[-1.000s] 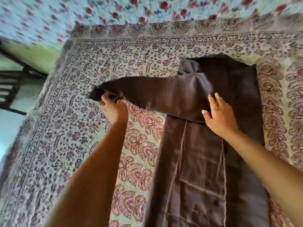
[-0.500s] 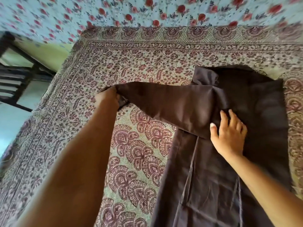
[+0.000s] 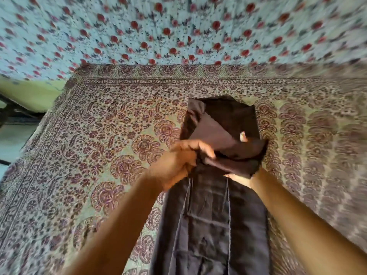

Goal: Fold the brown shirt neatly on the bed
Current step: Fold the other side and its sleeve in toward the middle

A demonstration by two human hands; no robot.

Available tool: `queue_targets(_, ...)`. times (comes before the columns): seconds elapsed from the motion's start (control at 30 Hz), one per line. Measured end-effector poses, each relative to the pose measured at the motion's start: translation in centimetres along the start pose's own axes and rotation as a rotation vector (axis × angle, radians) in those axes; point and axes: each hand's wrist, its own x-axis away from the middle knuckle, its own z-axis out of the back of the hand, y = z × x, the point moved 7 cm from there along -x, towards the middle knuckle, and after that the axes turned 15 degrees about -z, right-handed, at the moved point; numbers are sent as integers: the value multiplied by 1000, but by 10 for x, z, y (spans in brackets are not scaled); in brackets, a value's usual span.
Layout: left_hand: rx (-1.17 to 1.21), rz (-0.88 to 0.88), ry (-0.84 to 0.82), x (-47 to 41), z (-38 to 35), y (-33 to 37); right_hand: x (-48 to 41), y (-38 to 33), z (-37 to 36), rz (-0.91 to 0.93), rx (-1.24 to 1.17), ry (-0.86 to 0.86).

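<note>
Left hand (image 3: pixel 179 165) fingers (image 3: pixel 204 148) grip the brown shirt (image 3: pixel 214 221) sleeve (image 3: pixel 230 153) (right hand (image 3: pixel 241 178) mostly hidden, grip unclear).

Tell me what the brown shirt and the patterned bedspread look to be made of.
Brown shirt: seemingly thin woven cloth, maybe cotton; matte, with soft creases and stitched seams. Patterned bedspread: apparently printed woven cotton; flat and matte, maroon floral print.

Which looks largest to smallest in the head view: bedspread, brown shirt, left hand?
1. bedspread
2. brown shirt
3. left hand, though it sits nearer the camera, which enlarges it.
</note>
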Motion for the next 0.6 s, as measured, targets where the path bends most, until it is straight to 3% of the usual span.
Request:
queue_targets(0.1,-313,96,-288,45,-38,-35,25,36,9,-81,-93,-129)
queue_targets(0.17,-489,153,-409,74,-51,-65,36,62,9,-86,5,-133)
queue_targets(0.27,-865,142,-347,108,-46,-93,49,105,33,-22,-25,3)
queue_targets(0.33,-973,268,-305,131,-34,-117,53,133,46,-18,-129,45)
queue_targets(0.4,-877,434,-172,157,-26,-142,54,164,58,-66,-72,136)
queue_targets(0.47,-747,494,99,182,-25,-159,58,195,63,-124,-4,179)
queue_targets(0.6,-870,532,665,226,-17,-171,69,222,60,-118,94,185)
